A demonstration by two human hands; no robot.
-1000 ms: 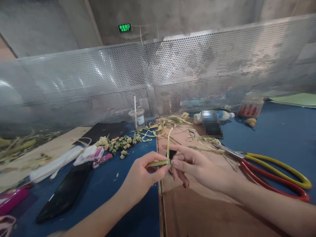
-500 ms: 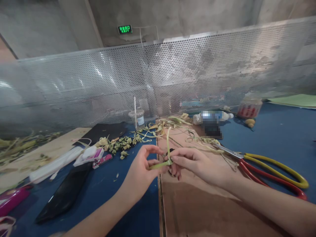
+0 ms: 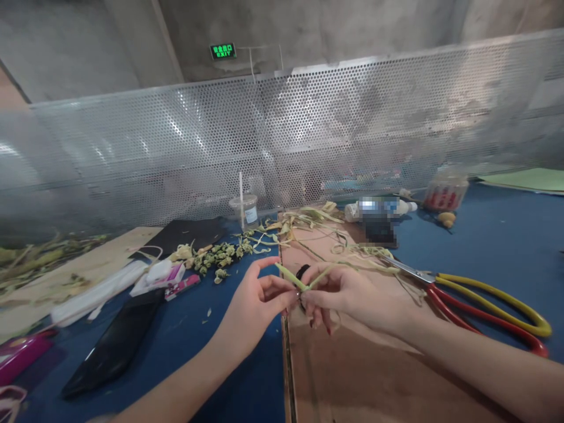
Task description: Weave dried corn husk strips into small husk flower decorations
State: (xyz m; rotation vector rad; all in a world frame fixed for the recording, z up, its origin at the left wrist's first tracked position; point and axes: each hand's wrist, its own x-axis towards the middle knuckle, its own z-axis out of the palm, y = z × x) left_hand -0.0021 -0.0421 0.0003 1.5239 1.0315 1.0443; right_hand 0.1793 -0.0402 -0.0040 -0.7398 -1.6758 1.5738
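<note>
A narrow pale green leaf strip [image 3: 289, 276] is folded between my two hands, above the left edge of the brown board [image 3: 348, 376]. Thumb and fingers of my left hand [image 3: 259, 296] pinch at the fold. My right hand [image 3: 341, 291] grips the same strip from the other side, fingertips nearly touching the left ones. One end slants up to the left, and another runs up to the right over the right fingers. A small black round thing [image 3: 303, 272] shows beside the right fingers; I cannot make out what it is.
Scissors [image 3: 429, 277] with yellow and red handles lie to the right. Loose strips [image 3: 308, 217], a bottle [image 3: 352, 211] and a jar [image 3: 447, 191] lie behind. Leftward are small green knotted pieces [image 3: 224, 255], a cup with a straw [image 3: 244, 210] and a black case [image 3: 117, 341].
The strip's upright end has swung down to the right, and its other end now points up left. My left fingertips have shifted right to the fold, against the right hand's fingers.
</note>
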